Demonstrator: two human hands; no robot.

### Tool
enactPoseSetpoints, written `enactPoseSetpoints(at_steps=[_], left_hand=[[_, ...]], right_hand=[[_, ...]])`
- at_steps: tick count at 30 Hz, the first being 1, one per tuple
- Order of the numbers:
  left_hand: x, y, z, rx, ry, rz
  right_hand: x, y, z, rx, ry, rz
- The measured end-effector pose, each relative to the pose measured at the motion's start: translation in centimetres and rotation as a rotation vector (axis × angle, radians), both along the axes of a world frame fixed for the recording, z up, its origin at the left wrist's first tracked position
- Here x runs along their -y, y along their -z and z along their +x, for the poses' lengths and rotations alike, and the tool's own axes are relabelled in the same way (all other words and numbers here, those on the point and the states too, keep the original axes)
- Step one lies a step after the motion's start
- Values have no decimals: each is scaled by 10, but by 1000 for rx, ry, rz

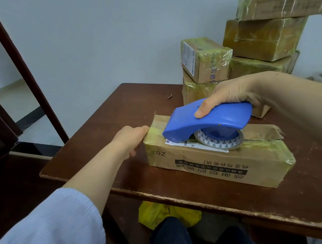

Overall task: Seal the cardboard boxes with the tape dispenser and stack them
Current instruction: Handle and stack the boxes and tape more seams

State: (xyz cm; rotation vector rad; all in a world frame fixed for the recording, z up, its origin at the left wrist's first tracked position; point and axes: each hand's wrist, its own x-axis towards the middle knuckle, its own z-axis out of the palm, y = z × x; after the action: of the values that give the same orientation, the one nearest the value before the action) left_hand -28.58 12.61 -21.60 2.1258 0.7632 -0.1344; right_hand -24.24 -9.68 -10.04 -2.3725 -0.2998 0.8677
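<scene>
Right hand (234, 93) gripping blue plastic tape dispenser (206, 119) on top of long brown cardboard box (222, 164), box lying on dark wooden table (100, 144), left hand (131, 139) fingers curling around box's far end, taped boxes (261, 41) sitting stacked behind.

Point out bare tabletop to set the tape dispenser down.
Two bare patches on the brown wooden table: the far-left corner, between the long cardboard box and the stacked taped boxes; and the near-right strip, between that box and the table's front edge. Crowded: far right, by the stacks.
</scene>
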Motion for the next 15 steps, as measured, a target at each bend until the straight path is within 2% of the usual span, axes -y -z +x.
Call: enactPoseSetpoints(at_steps=[2,6,9,12,15], left_hand=[[-1,-2,3,-13,17,86],[-7,0,-1,-73,48,88],[-12,14,-11,-107,67,199],[-6,10,-10,241,-32,265],[13,-7,-11,485,6,170]], right_hand=[[0,0,1,-10,7,4],[1,0,2,-22,-1,-6],[2,0,3,-26,-3,-4],[2,0,5,-27,-9,-10],[4,-1,8,-20,0,-12]])
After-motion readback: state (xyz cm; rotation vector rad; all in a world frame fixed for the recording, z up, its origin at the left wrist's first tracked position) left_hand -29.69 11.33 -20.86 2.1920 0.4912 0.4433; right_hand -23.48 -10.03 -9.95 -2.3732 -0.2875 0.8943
